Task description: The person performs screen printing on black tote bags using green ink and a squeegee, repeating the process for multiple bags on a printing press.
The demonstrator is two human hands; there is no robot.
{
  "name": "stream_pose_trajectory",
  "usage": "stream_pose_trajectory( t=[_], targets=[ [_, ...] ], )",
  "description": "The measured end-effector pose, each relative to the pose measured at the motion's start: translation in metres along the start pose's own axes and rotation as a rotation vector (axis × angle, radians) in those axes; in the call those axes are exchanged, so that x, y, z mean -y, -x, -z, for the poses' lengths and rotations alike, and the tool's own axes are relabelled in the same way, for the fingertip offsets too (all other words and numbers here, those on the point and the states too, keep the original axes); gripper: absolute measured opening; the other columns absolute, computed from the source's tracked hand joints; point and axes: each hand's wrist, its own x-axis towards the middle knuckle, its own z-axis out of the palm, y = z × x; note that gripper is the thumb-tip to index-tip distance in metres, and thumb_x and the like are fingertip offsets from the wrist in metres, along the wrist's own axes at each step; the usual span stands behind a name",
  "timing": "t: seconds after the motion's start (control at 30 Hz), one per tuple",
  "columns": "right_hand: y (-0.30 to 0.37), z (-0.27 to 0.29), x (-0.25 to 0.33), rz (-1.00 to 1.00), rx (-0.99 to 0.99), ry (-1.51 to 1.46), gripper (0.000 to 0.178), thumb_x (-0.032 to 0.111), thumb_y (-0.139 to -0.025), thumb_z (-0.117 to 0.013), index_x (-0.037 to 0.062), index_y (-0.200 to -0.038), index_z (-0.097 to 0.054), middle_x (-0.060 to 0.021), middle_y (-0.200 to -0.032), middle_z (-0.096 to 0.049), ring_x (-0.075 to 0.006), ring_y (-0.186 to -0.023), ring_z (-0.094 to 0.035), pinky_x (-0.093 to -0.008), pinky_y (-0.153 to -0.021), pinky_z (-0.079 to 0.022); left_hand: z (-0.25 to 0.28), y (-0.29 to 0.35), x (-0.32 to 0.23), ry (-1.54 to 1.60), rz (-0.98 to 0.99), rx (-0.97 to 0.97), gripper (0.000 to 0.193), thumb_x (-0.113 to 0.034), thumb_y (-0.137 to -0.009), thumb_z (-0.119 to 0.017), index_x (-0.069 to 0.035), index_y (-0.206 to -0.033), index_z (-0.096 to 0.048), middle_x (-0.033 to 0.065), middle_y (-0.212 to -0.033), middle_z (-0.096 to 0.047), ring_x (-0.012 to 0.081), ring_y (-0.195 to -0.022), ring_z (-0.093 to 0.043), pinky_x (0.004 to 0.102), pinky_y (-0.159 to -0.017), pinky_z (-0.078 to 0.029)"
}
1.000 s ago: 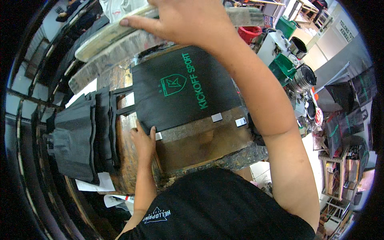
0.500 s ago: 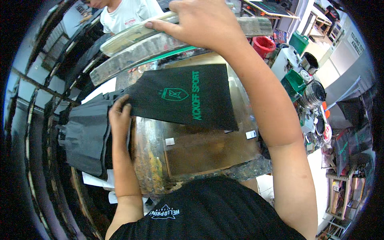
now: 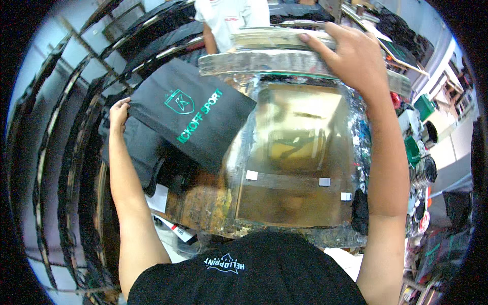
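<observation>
**Head view: printed bag comes off the press bed**

Head camera, now: the left hand [image 3: 119,113] pinches the upper left edge of a black bag [image 3: 190,119] bearing a green crest and lettering, and holds it out over the left side of the bench. A second ago that bag lay flat on the platen [image 3: 295,168]; half a second ago it was half-turned and sliding leftward. It now overlaps only the platen's left edge, leaving the brownish, tape-marked board bare. The right hand [image 3: 351,61] grips the raised screen frame [image 3: 264,53] from above, fingers curled over its far rail, as it has throughout. With the frame up and the print showing, the bag looks finished and on its way to the dark stack [image 3: 140,152] at the left.

Hard to read: the stack sits partly under the bag and forearm, so its count is unclear. A bystander in a white shirt [image 3: 234,15] is cut off at the top edge. Clutter at the right, green tubs [image 3: 424,107] and round tins, blurs toward the fisheye rim.
</observation>
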Motion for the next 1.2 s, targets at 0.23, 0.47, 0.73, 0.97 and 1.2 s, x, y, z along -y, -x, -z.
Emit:
stream_pose_trajectory(
  t=[0.23,0.47,0.73,0.97,1.2],
  targets=[
    [-0.003,0.007,0.01,-0.015,0.073,-0.016,0.07,0.069,-0.099,-0.05,0.0026,-0.101,-0.072,-0.0235,-0.1,-0.074,-0.0424,-0.098,-0.07,-0.0547,-0.09,-0.051,-0.003,0.008,0.119,-0.538,0.279,-0.767,0.074,-0.049,-0.084,-0.082,-0.002,-0.138,-0.064,0.0232,-0.147,-0.059,0.0382,-0.133,-0.059,0.0427,-0.115,-0.045],
    [-0.001,0.005,0.004,-0.06,0.113,0.029,0.063,0.063,-0.101,-0.053,0.0043,-0.113,-0.072,-0.0243,-0.107,-0.072,-0.044,-0.103,-0.069,-0.048,-0.092,-0.051,-0.008,0.184,0.011,-0.535,-0.293,-0.049,0.049,-0.042,-0.092,-0.077,0.001,-0.117,-0.075,0.0222,-0.13,-0.069,0.0396,-0.122,-0.065,0.0463,-0.104,-0.052],
    [-0.007,0.008,0.005,-0.075,0.157,-0.002,0.064,0.064,-0.1,-0.055,0.0027,-0.11,-0.073,-0.0278,-0.108,-0.071,-0.0449,-0.102,-0.07,-0.0503,-0.089,-0.052,-0.029,0.237,0.007,-0.761,-0.352,0.123,0.046,-0.043,-0.087,-0.08,-0.002,-0.105,-0.07,0.0199,-0.105,-0.073,0.0418,-0.101,-0.07,0.0514,-0.084,-0.057],
    [0.006,0.015,0.019,-0.013,0.084,0.038,0.065,0.067,-0.098,-0.055,0.003,-0.092,-0.069,-0.0217,-0.091,-0.072,-0.0397,-0.092,-0.07,-0.0538,-0.086,-0.046,-0.019,0.23,-0.013,-0.642,-0.301,0.132,0.027,-0.029,-0.097,-0.069,-0.002,-0.098,-0.071,0.0246,-0.095,-0.074,0.0468,-0.094,-0.07,0.0545,-0.081,-0.055],
    [0.008,0.009,0.013,0.02,-0.037,-0.02,0.067,0.067,-0.098,-0.056,0.0022,-0.086,-0.069,-0.021,-0.087,-0.072,-0.0373,-0.089,-0.069,-0.0494,-0.084,-0.045,-0.004,0.194,-0.096,-0.495,-0.483,0.152,0.023,-0.019,-0.097,-0.066,0.002,-0.09,-0.059,0.0287,-0.09,-0.068,0.0506,-0.091,-0.066,0.0567,-0.077,-0.051]
  ],
)
